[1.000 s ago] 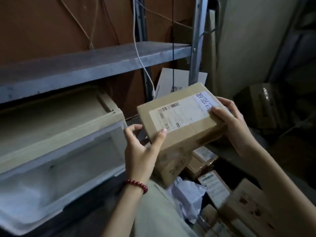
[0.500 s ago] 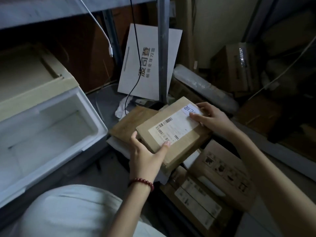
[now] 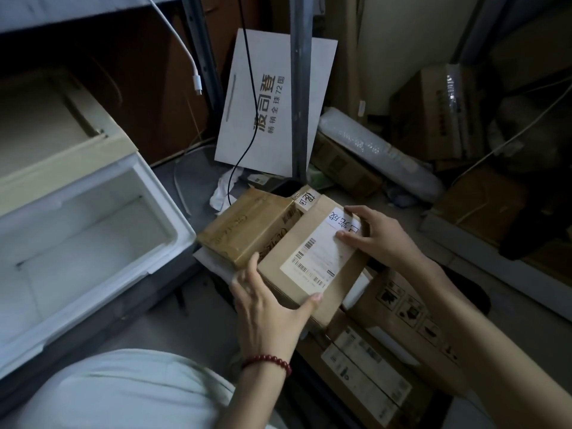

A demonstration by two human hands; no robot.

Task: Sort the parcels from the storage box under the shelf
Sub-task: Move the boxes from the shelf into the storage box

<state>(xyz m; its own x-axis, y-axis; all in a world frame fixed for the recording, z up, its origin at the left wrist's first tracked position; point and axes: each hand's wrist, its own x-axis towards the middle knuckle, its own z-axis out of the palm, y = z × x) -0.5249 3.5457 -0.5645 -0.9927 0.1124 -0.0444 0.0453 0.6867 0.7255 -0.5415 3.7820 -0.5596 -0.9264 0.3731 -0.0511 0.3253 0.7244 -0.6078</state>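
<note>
findings, largest item first. the white foam storage box [image 3: 168, 209] stands open under the metal shelf [image 3: 77, 10], left of frame; no parcel shows in the part of its interior in view. to its right, on the floor, lies a heap of cardboard parcels [image 3: 411, 308], with a tape-wrapped parcel [image 3: 247, 224] at its near left.

the labelled parcel [image 3: 312, 258], brown with a white barcode label and a handwritten sticker, sits low over that heap, its left edge touching the tape-wrapped parcel. whether its full weight rests on the heap cannot be told.

step in hand, as judged: setting this parcel down in its sorted place beside the tape-wrapped one. to do this well, the parcel should be lowered flat, label up and readable, squared against its neighbour, and checked for rocking on the uneven boxes beneath before either grip lets go. the far end should be released last, since that side overhangs lower boxes.

left grip [image 3: 266, 308]: closed round the near left corner, thumb lying on the top face at the label's edge, fingers wrapped along the side.

right grip [image 3: 380, 239]: holding the far right end, forefinger laid on the label, thumb along the far edge, remaining fingers bent over the end. neither grip is spread free.
</note>
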